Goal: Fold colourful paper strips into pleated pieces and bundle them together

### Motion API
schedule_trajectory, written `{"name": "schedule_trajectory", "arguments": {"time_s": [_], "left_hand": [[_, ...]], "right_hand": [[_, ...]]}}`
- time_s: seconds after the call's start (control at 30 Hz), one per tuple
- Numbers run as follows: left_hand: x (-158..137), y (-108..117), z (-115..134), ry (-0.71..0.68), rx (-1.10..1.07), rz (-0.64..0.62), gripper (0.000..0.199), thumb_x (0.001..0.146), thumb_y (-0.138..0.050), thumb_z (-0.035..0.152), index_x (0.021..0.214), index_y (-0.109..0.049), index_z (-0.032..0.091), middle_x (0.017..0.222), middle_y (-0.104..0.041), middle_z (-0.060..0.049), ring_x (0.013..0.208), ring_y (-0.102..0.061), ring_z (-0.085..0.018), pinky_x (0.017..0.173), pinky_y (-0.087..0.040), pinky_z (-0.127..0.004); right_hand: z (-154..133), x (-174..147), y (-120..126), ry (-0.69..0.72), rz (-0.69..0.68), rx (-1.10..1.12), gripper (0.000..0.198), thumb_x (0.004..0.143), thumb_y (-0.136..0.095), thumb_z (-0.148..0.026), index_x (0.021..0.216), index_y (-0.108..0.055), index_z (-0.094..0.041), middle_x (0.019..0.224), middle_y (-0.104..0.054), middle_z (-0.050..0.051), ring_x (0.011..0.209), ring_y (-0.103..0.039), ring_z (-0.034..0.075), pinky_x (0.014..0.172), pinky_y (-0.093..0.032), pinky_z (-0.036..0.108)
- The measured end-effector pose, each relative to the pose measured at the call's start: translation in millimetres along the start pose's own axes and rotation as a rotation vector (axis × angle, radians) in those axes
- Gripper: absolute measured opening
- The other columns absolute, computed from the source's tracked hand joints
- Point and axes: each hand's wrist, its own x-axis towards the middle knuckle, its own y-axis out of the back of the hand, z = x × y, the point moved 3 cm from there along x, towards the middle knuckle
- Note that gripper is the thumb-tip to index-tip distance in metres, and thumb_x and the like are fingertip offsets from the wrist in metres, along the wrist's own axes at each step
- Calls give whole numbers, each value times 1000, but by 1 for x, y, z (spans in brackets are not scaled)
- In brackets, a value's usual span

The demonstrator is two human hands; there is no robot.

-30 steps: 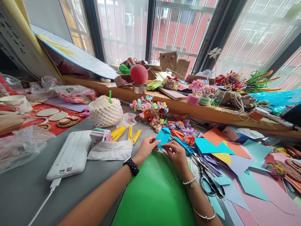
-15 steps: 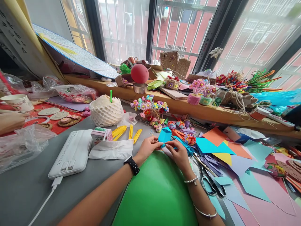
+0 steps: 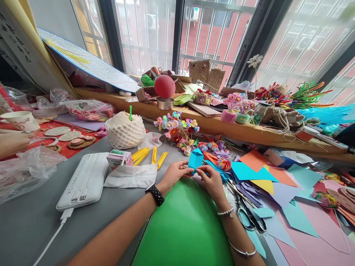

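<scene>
A folded piece of blue paper [image 3: 195, 159] stands up between my two hands, its lower end pinched by the fingertips. My left hand [image 3: 176, 173], with a dark dotted watch strap at the wrist, grips the paper from the left. From the right, my right hand [image 3: 210, 180] pinches the same lower end; a beaded bracelet circles that wrist. Under both forearms lies a smooth green surface [image 3: 185, 225]. Folded yellow paper strips [image 3: 161, 160] lie to the left, beyond a white tissue [image 3: 133, 177]. The exact fold at the fingertips is too small to make out.
A white power bank [image 3: 84, 179] with a cable lies left, near a pink drink carton [image 3: 119, 158] and a netted coconut [image 3: 125, 129]. Scissors [image 3: 246, 216] and coloured paper sheets [image 3: 301, 220] cover the right. Crochet flowers [image 3: 177, 123] stand ahead. Another person's hand [image 3: 15, 143] is far left.
The blue paper has shifted slightly to the right and its face has turned a little. Both hands keep their pinch on it, with only small finger movement.
</scene>
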Motion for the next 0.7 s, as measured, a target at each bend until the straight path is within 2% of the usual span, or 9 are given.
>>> {"name": "schedule_trajectory", "arguments": {"time_s": [0.3, 0.4, 0.53, 0.7], "left_hand": [[-1, -2, 3, -92, 142, -68, 37, 53, -68, 23, 84, -53, 10, 61, -56, -1, 57, -55, -11, 53, -43, -20], [-2, -2, 4, -73, 89, -75, 41, 54, -67, 22, 89, -52, 10, 66, -57, -2, 60, -55, -11, 56, -44, -21], [-2, -2, 5, -57, 8, -79, 43, 54, -68, 21, 91, -50, 11, 70, -58, -3, 64, -56, -12, 62, -45, -25], [-2, -2, 3, -34, -29, -99, 44, 54, -68, 20, 92, -49, 12, 70, -60, -3, 66, -57, -13, 64, -45, -26]], "right_hand": [[-4, -1, -2, 32, 13, -43, 16, 69, -54, -31, 71, -57, -16, 70, -58, 4, 65, -53, 15, 58, -41, 26], [1, 1, -3, 17, 47, 51, 20, 67, -57, -32, 78, -51, -16, 72, -56, 3, 65, -52, 14, 58, -41, 25], [8, 2, -5, -88, 63, 221, 33, 64, -60, -34, 87, -43, -18, 70, -53, 0, 60, -51, 13, 50, -40, 22], [6, 0, -7, -157, -15, 195, 25, 69, -52, -40, 71, -50, -15, 63, -50, 0, 53, -45, 10, 48, -37, 21]]}}
